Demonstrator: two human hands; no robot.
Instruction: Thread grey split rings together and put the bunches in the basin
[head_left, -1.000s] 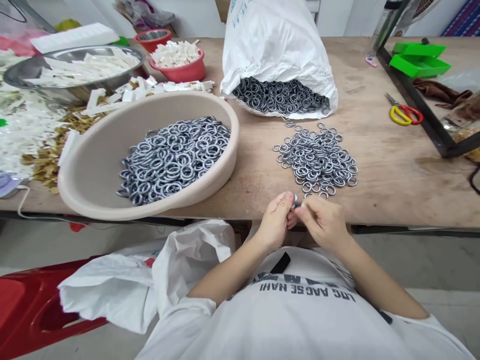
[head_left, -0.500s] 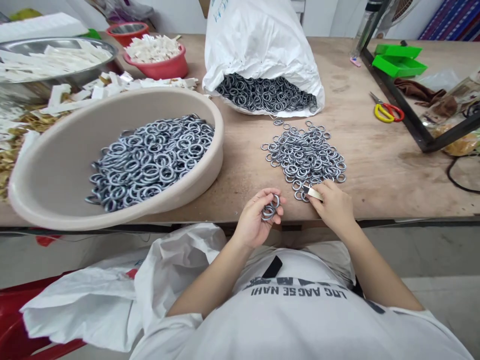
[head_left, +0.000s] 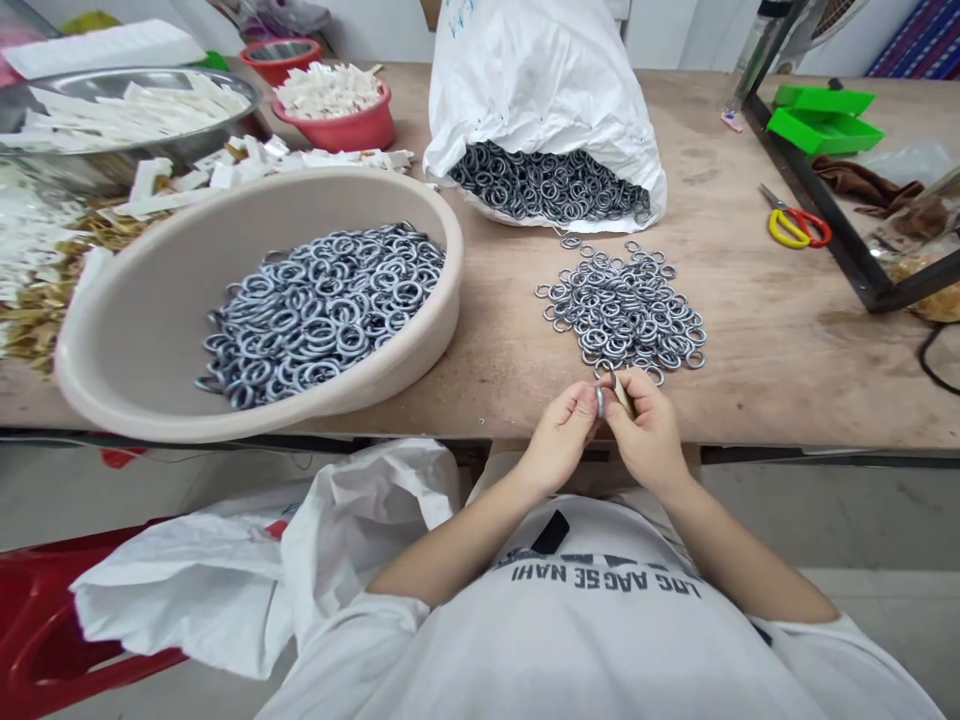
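My left hand (head_left: 559, 436) and my right hand (head_left: 649, 436) meet in front of me, just over the wooden table's near edge. Between the fingers of my left hand is a grey metal ring (head_left: 599, 402), mostly hidden. My right hand pinches a small pale flat strip (head_left: 622, 395) close to that ring. Just beyond my fingers lies a loose pile of grey metal rings (head_left: 621, 312). A beige plastic basin (head_left: 135, 330) to the left holds a heap of similar rings (head_left: 322, 315). More rings spill from the mouth of a white woven sack (head_left: 551, 185).
A steel bowl (head_left: 127, 105) and a red bowl (head_left: 334, 130) hold white pieces at the back left, with white and tan scraps beside them. Scissors (head_left: 799, 228) and green trays (head_left: 825, 125) lie right, beyond a black frame. A white bag (head_left: 210, 590) sits on a red stool (head_left: 45, 630).
My hands have come together from apart. My left hand held a small cluster of rings before and now shows one ring. My right hand has left the pile's edge with the pale strip.
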